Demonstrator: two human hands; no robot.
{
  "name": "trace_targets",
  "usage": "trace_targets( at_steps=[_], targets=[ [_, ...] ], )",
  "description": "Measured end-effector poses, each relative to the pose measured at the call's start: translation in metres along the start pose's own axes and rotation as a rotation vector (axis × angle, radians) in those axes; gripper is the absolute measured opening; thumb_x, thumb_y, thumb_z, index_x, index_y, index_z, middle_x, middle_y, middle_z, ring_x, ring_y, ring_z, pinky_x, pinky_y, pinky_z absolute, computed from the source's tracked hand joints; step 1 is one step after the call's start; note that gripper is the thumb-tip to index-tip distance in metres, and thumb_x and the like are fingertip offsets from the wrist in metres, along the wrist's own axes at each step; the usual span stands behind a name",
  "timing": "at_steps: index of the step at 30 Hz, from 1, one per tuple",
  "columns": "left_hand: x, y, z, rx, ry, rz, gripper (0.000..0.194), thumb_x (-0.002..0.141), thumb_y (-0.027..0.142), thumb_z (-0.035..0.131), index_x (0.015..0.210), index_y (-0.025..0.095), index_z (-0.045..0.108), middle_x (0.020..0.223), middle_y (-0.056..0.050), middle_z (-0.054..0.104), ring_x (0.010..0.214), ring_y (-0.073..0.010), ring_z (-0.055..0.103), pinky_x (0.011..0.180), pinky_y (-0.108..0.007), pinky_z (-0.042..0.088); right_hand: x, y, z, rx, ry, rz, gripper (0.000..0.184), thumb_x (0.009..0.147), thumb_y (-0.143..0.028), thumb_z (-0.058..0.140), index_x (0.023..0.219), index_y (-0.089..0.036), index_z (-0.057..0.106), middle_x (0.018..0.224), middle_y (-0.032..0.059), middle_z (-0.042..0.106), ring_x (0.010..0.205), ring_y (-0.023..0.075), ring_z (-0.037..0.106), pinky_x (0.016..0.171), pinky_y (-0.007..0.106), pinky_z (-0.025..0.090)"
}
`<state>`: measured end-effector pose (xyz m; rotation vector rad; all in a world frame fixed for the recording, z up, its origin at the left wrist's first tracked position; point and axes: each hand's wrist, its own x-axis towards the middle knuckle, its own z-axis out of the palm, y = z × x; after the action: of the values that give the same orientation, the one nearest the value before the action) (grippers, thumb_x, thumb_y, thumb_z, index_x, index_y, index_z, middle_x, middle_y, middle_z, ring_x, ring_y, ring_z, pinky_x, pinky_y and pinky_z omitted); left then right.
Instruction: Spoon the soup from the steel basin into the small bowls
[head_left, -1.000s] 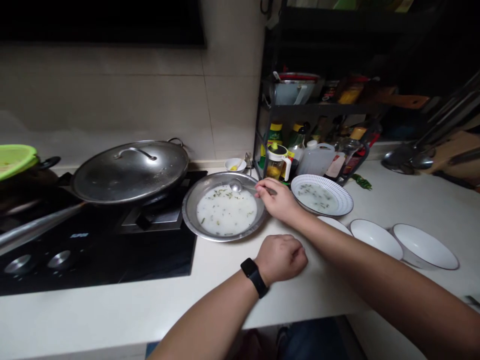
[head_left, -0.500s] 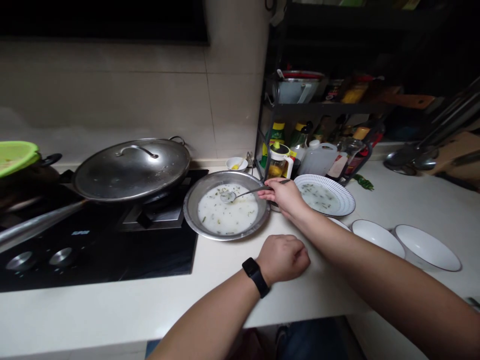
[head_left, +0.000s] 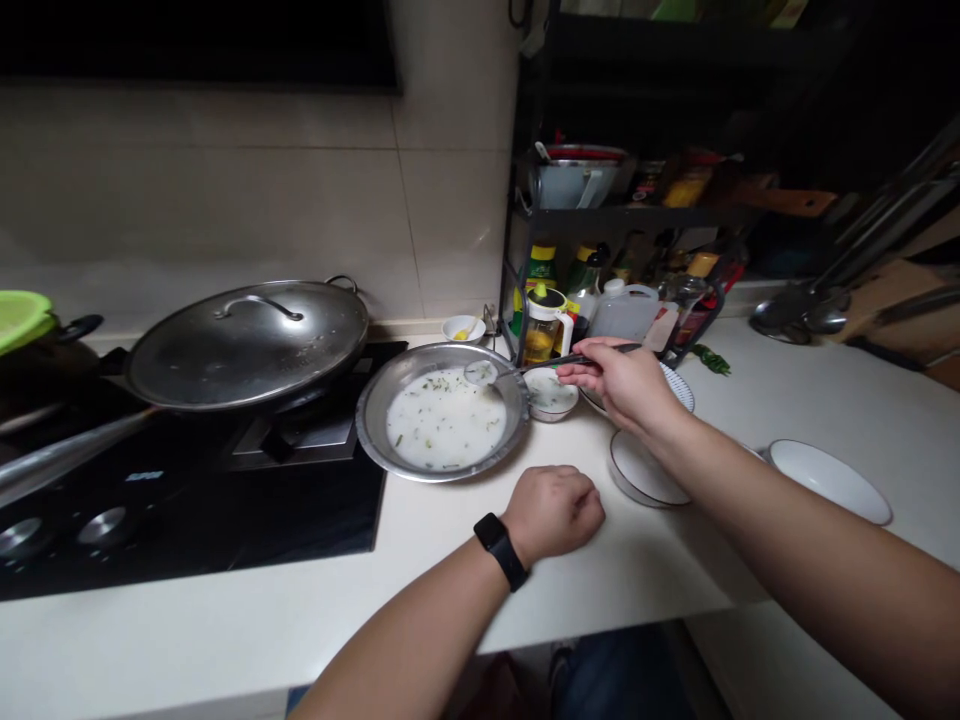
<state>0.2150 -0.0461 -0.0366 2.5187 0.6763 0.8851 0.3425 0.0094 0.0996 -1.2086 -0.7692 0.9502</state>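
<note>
My right hand (head_left: 626, 382) grips the handle of a metal ladle (head_left: 484, 374). The ladle's bowl is raised over the right side of a steel basin (head_left: 369, 428), near its rim. White soup with green bits (head_left: 446, 425) fills much of the basin. Below the ladle's handle stands a small bowl (head_left: 553, 412) with similar soup in it. My left hand (head_left: 553, 512), with a black watch (head_left: 501, 550) on the wrist, is closed in a fist in front of the basin and touches no dish. Behind my right hand, a patterned plate (head_left: 681, 388) is partly hidden.
White bowls (head_left: 646, 470) stand under and beyond my right forearm. A lidded wok (head_left: 247, 350) sits on the black stove (head_left: 300, 530) at left. At the back are a small dish (head_left: 463, 328), an oil jug (head_left: 544, 325) and a rack (head_left: 645, 215) of bottles.
My right hand has moved right, taking the ladle from the middle of the soup up to the basin's right side. The small soup bowl now shows clearly. My left fist stays almost in place.
</note>
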Motion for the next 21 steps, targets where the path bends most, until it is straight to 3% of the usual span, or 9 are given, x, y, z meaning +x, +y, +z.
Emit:
trace_targets(
  at_steps=[5,10,16,21],
  targets=[
    [0.000,0.000,-0.001,-0.004,-0.004,-0.012,0.024,0.090,0.021,0.054,0.067,0.020,0.060,0.067,-0.001,0.064,0.063,-0.0134,0.058,0.061,-0.028,0.041,-0.007,-0.023,-0.031,-0.050,0.124,-0.034,0.015,0.088,-0.004,0.057,0.077,-0.014,0.061,0.063,0.0035,0.065,0.053,0.0163,0.072,0.053,0.024,0.062],
    [0.000,0.001,-0.002,0.000,-0.008,-0.020,0.024,0.089,0.020,0.053,0.065,0.020,0.058,0.066,-0.001,0.063,0.063,-0.0135,0.057,0.060,-0.029,0.041,-0.007,-0.038,-0.075,-0.088,0.244,-0.068,0.015,0.088,-0.003,0.058,0.076,-0.012,0.062,0.062,0.0039,0.064,0.052,0.0163,0.072,0.053,0.022,0.061],
    [-0.001,0.000,-0.002,-0.012,0.001,-0.025,0.025,0.089,0.020,0.053,0.064,0.020,0.057,0.066,-0.001,0.063,0.063,-0.0134,0.057,0.060,-0.028,0.039,0.001,-0.038,-0.133,-0.086,0.385,-0.103,0.017,0.084,-0.002,0.058,0.072,-0.013,0.064,0.064,0.0066,0.065,0.054,0.0193,0.073,0.059,0.027,0.065],
    [0.000,0.001,-0.002,-0.018,-0.005,-0.037,0.024,0.088,0.019,0.053,0.064,0.020,0.057,0.066,-0.001,0.063,0.063,-0.0136,0.057,0.060,-0.028,0.039,-0.006,-0.033,-0.155,-0.230,0.452,-0.102,0.009,0.083,-0.007,0.063,0.077,-0.015,0.067,0.065,0.0114,0.070,0.059,0.0231,0.075,0.065,0.031,0.065]
  ],
)
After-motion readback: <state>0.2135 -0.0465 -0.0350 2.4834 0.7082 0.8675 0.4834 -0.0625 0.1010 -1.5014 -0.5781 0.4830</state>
